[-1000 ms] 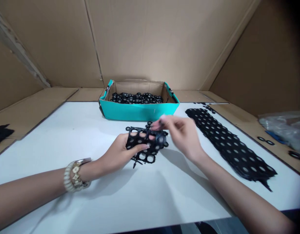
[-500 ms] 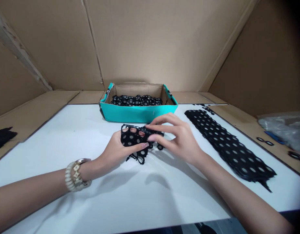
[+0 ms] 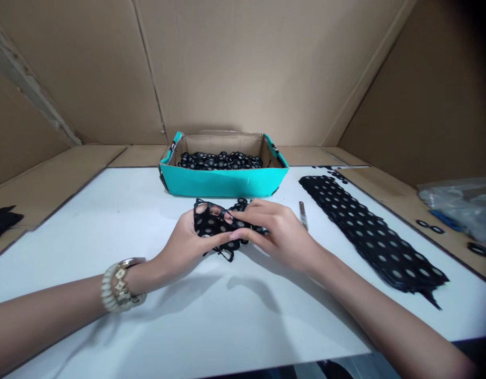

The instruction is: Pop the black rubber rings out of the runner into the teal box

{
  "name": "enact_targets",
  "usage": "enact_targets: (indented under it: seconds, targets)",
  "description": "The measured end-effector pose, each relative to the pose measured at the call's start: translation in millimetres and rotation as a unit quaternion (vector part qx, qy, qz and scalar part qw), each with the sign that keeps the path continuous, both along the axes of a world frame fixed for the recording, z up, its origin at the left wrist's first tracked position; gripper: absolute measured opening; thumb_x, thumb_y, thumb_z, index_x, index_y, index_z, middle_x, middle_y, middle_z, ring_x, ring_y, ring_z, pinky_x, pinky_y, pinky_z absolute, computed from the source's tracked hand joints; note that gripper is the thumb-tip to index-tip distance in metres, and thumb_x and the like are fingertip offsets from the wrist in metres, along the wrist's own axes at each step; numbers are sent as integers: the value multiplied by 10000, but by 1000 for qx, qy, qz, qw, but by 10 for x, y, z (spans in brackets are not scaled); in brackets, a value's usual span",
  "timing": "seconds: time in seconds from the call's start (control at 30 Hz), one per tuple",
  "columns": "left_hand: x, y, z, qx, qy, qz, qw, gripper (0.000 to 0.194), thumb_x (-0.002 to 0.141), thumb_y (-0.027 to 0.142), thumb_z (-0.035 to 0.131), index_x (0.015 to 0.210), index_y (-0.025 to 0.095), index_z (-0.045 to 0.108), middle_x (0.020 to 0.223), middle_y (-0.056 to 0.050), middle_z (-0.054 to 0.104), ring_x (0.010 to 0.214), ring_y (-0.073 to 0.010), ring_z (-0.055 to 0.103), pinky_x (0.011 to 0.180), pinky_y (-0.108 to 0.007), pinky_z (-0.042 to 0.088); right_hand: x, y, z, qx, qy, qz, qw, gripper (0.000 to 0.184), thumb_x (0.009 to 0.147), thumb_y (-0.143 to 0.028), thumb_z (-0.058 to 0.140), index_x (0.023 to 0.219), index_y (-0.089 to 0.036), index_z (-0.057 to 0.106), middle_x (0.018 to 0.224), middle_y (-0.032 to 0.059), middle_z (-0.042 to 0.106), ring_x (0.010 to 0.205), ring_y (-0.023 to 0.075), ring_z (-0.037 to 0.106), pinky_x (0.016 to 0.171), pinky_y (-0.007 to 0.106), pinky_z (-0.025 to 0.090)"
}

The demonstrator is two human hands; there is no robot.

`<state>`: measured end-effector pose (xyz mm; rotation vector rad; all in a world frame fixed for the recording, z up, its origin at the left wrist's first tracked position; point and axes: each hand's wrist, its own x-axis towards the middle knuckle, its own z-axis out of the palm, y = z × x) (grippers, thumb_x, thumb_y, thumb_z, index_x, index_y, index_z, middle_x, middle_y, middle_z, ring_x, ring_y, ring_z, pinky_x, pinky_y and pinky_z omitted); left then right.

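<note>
My left hand (image 3: 189,236) is closed round a piece of black sheet (image 3: 211,227) dotted with pale discs, some of its round holes open along the top. Thumb in front, fingers behind, it holds the piece above the white table (image 3: 156,326). Against the right part of the same piece, my right hand (image 3: 280,231) pinches the sheet with thumb and forefinger close to my left thumb. Several small black rings (image 3: 243,202) show at its far edge; whether they are joined to the sheet I cannot tell. My right hand hides part of the piece.
Behind my hands stands a turquoise box (image 3: 222,183) with black rings (image 3: 222,160) in it. A stack of dotted black sheets (image 3: 373,237) lies to the right. Between, a slim metal tool (image 3: 303,215) rests. Clear plastic (image 3: 459,208) and loose rings (image 3: 430,227) lie far right; black scraps (image 3: 3,221) far left.
My right hand has moved slightly down and left, its fingers closing from loosely spread to a pinch on the sheet. The metal tool beside it has come into view.
</note>
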<state>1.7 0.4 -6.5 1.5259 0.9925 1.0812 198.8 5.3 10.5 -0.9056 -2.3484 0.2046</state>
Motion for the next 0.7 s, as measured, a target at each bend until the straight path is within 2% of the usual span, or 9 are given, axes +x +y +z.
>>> enact_targets:
  seconds: [0.1, 0.23, 0.3, 0.37, 0.43, 0.5, 0.57, 0.63, 0.7]
  targets:
    - [11, -8, -6, -9, -8, -3, 1000, 373, 693, 339, 816, 922, 161, 583, 913, -1, 668, 858, -147, 644, 748, -232, 551, -20, -18, 0, 7, -12, -17, 1000, 294, 992, -310, 456, 1003, -196, 727, 867, 40, 726, 812, 187, 604, 688, 290, 455]
    - [13, -30, -18, 3, 18, 4, 1000, 384, 681, 318, 824, 934, 161, 580, 911, -1, 664, 875, -159, 645, 766, -241, 553, -52, -56, 17, -20, 8, -51, 998, 331, 992, -317, 452, 875, -214, 745, 801, 22, 726, 770, 176, 635, 650, 266, 442]
    - [11, -44, -14, -1, 23, -3, 1000, 375, 698, 327, 811, 941, 162, 577, 930, -6, 669, 893, -169, 650, 792, -257, 558, -49, -50, 34, -39, 52, -94, 993, 383, 988, -358, 454, 784, -208, 741, 729, 16, 715, 689, 167, 642, 614, 261, 434]
    - [13, -57, 0, -6, 24, -2, 1000, 378, 703, 343, 805, 941, 162, 573, 952, -16, 676, 910, -184, 655, 809, -276, 562, -18, -10, 51, -61, 137, -146, 978, 454, 981, -426, 446, 710, -188, 723, 663, 19, 699, 583, 151, 623, 564, 257, 430]
    - [19, -68, 17, -12, 34, 6, 999, 381, 687, 348, 814, 916, 155, 579, 956, -29, 680, 907, -199, 661, 803, -289, 566, 44, 64, 52, -78, 228, -175, 955, 488, 976, -479, 425, 737, -170, 717, 623, 21, 681, 472, 125, 561, 498, 252, 414]
    - [26, -74, 33, -18, 44, 10, 999, 383, 679, 357, 818, 903, 151, 584, 952, -38, 680, 881, -204, 666, 782, -296, 571, 118, 154, 28, -72, 266, -185, 943, 454, 971, -485, 436, 850, -163, 731, 619, 14, 667, 429, 113, 503, 464, 252, 395]
    - [33, -72, 41, -17, 34, 10, 999, 400, 684, 372, 814, 919, 157, 573, 961, -37, 679, 878, -203, 668, 778, -300, 573, 178, 235, -14, -57, 221, -185, 956, 362, 953, -449, 501, 978, -177, 738, 691, 21, 686, 511, 131, 552, 514, 261, 423]
    - [38, -62, 42, -13, 21, 9, 1000, 414, 692, 378, 808, 949, 161, 566, 987, -41, 677, 927, -208, 661, 813, -305, 566, 203, 283, -51, -41, 142, -162, 976, 288, 930, -389, 566, 1083, -199, 722, 883, 49, 723, 736, 180, 644, 665, 293, 481]
    - [40, -50, 37, -14, 15, -1, 1000, 416, 706, 365, 799, 986, 164, 567, 1055, -50, 670, 1011, -214, 642, 872, -307, 548, 192, 285, -60, -31, 102, -132, 986, 279, 947, -341, 546, 1139, -207, 699, 1058, 67, 708, 951, 215, 645, 822, 336, 486]
